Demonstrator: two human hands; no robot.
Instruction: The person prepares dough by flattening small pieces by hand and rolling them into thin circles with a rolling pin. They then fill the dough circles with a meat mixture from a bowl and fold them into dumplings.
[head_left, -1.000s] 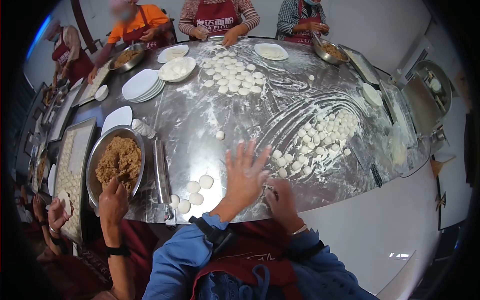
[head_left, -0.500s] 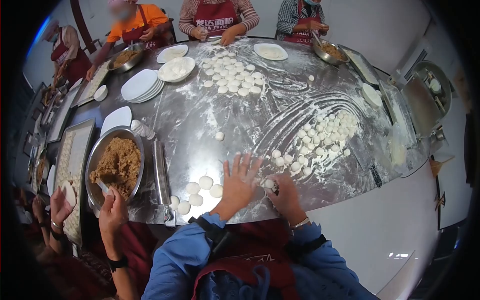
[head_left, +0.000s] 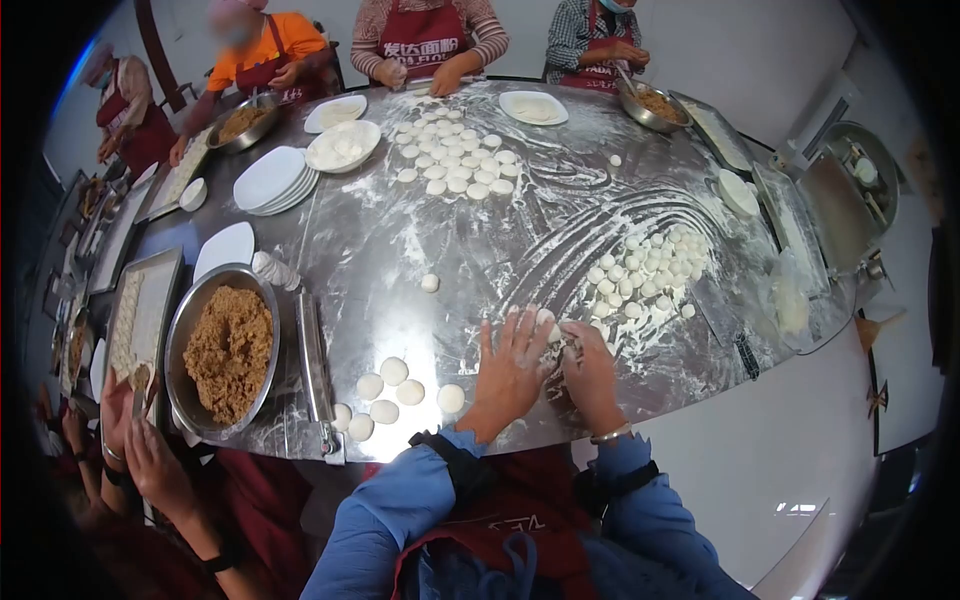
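My left hand [head_left: 508, 375] lies palm down with fingers spread on the floured steel table [head_left: 380, 260], by the dough pieces at its front edge. Close on its right, my right hand [head_left: 588, 372] has its fingers bent down toward the table; what is under them is hidden. Small dough balls [head_left: 655, 268] are grouped beyond my right hand, and one touches the fingertip area of my hands. To the left of my left hand, several flattened dough rounds [head_left: 385, 411] rest on the table, one of them [head_left: 451, 398] nearest my wrist.
A co-worker's hands [head_left: 160, 465] hold dough and a small tool beside a steel bowl of brown filling [head_left: 228, 350]. A metal roller-like bar [head_left: 313, 360] lies right of it. Plates [head_left: 275, 180], a flour bowl [head_left: 343, 146], a scraper [head_left: 715, 315] and more dough rounds [head_left: 460, 160] stand farther off.
Both my hands have shifted right and closer together. One more flattened round now lies left of my left hand. The co-worker's hand has left the filling bowl and moved to the dough.
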